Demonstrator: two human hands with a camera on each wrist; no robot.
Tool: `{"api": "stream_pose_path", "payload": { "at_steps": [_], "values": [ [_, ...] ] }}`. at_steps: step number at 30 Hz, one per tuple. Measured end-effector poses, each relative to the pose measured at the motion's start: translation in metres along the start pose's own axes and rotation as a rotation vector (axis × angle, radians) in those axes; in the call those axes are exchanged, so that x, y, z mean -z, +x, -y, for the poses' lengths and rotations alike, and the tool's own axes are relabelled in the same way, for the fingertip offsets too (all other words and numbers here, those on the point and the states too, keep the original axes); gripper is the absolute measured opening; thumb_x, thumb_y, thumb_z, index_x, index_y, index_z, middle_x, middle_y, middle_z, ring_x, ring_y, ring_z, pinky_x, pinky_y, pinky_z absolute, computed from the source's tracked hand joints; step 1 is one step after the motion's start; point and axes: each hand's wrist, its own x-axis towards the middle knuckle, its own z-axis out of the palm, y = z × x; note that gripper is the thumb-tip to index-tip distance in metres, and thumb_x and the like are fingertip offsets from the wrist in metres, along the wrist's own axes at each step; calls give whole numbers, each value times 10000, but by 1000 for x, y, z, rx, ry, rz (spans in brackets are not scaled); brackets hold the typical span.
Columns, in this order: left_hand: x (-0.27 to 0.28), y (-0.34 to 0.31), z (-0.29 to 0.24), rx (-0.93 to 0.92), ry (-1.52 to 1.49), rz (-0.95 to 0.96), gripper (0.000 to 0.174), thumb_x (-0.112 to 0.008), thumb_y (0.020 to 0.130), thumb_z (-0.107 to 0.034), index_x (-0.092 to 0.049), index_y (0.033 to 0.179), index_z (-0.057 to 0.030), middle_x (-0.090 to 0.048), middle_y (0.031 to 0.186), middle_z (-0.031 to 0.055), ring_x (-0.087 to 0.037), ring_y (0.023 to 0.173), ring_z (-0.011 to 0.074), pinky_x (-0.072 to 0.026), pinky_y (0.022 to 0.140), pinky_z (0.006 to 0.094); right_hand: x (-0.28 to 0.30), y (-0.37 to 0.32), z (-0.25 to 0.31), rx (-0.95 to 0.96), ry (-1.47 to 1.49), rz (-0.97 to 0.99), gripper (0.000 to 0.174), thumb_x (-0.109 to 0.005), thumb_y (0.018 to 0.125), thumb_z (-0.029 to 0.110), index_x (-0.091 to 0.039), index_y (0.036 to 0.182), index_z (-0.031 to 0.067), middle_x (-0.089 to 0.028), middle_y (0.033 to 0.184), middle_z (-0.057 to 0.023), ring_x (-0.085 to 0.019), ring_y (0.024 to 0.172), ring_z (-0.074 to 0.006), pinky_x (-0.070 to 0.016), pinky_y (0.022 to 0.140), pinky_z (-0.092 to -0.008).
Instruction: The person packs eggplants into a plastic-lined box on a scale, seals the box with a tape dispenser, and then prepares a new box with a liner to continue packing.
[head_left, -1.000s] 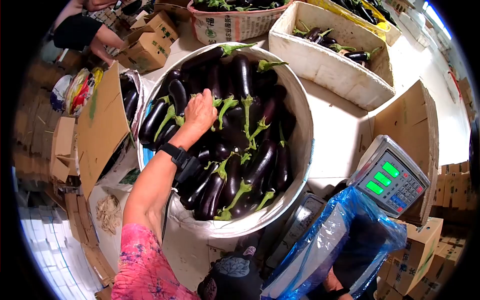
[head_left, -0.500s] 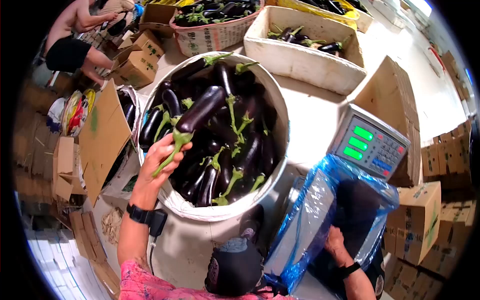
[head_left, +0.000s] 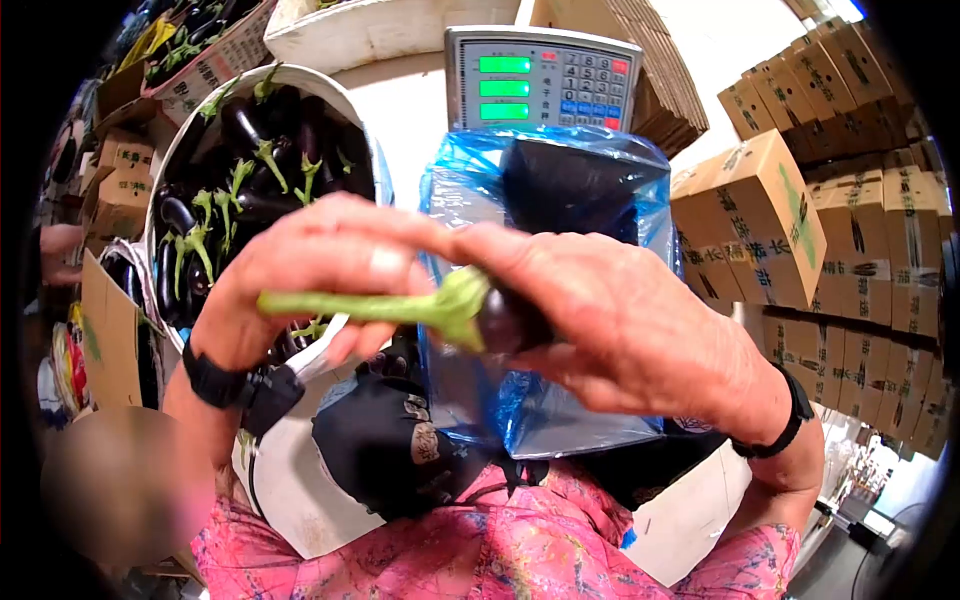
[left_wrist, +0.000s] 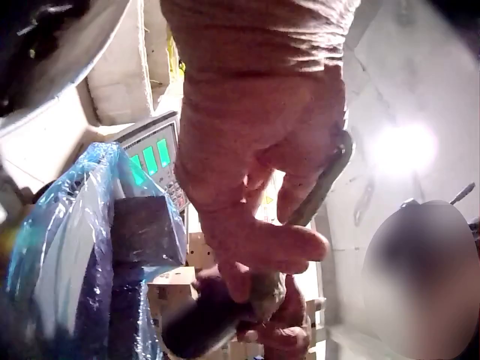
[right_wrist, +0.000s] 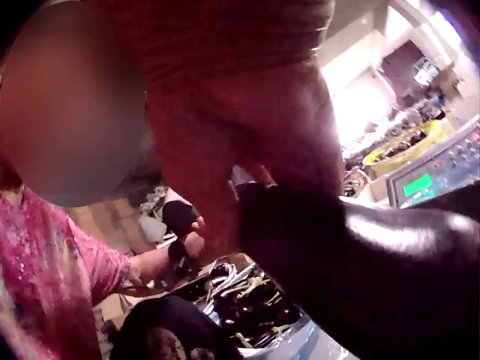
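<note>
Lifted eggplant (head_left: 510, 320) now fronts scale (head_left: 541, 80) and stacked cartons (head_left: 780, 210).

The right hand (right_wrist: 247, 142) grips a glossy dark eggplant (right_wrist: 375, 277) — a green-lit scale (right_wrist: 439, 172) beyond.

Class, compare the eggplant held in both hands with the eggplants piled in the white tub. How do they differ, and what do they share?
The held eggplant is up in the air, left hand on its stem and right hand round its body; the tub eggplants lie piled in the white tub. The held eggplant lies roughly level; the tub eggplants point many ways. Both have dark purple skin and green stems.
</note>
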Motion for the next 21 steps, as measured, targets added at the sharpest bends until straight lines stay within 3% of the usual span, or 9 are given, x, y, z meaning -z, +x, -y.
{"api": "stream_pose_path", "payload": {
  "at_steps": [2,3,6,10,12,15,16,19,21],
  "values": [
    [-4,29,1,-143,0,-153,489,-552,992,-287,-513,1355,39,-705,968,178,-700,667,175,-552,495,234,-12,-22,-24,-34,50,-114,698,-713,766,91,-359,1359,-13,-634,972,-251,-629,910,-447,-525,773,-471],
    [0,44,10,-159,-8,-244,479,-531,1003,-308,-528,1327,45,-709,983,169,-692,685,161,-541,500,217,-11,-31,-25,-210,135,-26,716,-710,783,114,-328,1374,-21,-633,1017,-271,-620,957,-473,-516,825,-493],
    [5,63,28,-90,180,-382,460,-552,993,-324,-554,1320,-1,-691,1076,110,-672,803,122,-530,623,203,-38,-61,-52,-324,133,-28,716,-711,802,175,-324,1371,-23,-633,1036,-305,-614,967,-497,-497,853,-531],
    [4,63,44,-24,301,-276,474,-585,970,-347,-569,1315,-22,-694,1064,59,-646,885,117,-504,717,236,-58,-60,-81,-642,75,85,668,-687,815,258,-356,1295,-68,-619,1050,-377,-602,1026,-516,-483,884,-536],
    [2,66,45,-7,348,-247,444,-585,977,-298,-560,1325,-23,-699,1075,60,-646,893,122,-514,728,252,-68,-48,-108,-783,8,148,718,-713,811,322,-358,1307,-56,-628,1009,-369,-595,1019,-526,-478,884,-515],
    [-3,72,52,-88,460,-188,401,-579,984,-231,-557,1327,-23,-705,1069,62,-651,895,142,-531,765,283,-93,-36,-154,-900,36,180,648,-737,791,371,-401,1148,-53,-630,1068,-360,-606,1050,-509,-488,893,-505],
    [-5,78,58,-207,637,-186,388,-588,970,-173,-553,1324,-18,-712,1040,96,-666,887,183,-537,803,315,-108,-32,-166,-970,19,195,660,-752,782,364,-406,1160,-51,-627,1102,-354,-609,1088,-485,-496,910,-489],
    [-5,90,74,-323,911,-142,390,-617,908,-150,-570,1267,-5,-686,992,161,-669,911,282,-524,820,372,-143,-27,-183,-1090,31,199,572,-693,795,253,-463,1215,-60,-625,1188,-312,-606,1141,-447,-506,962,-465],
    [3,99,96,-416,1009,-168,371,-614,895,-138,-578,1242,-10,-667,961,150,-653,904,296,-517,812,385,-165,-27,-199,-1115,5,206,573,-687,805,238,-474,1249,-55,-621,1220,-296,-604,1155,-438,-505,971,-457]
  ]
}}
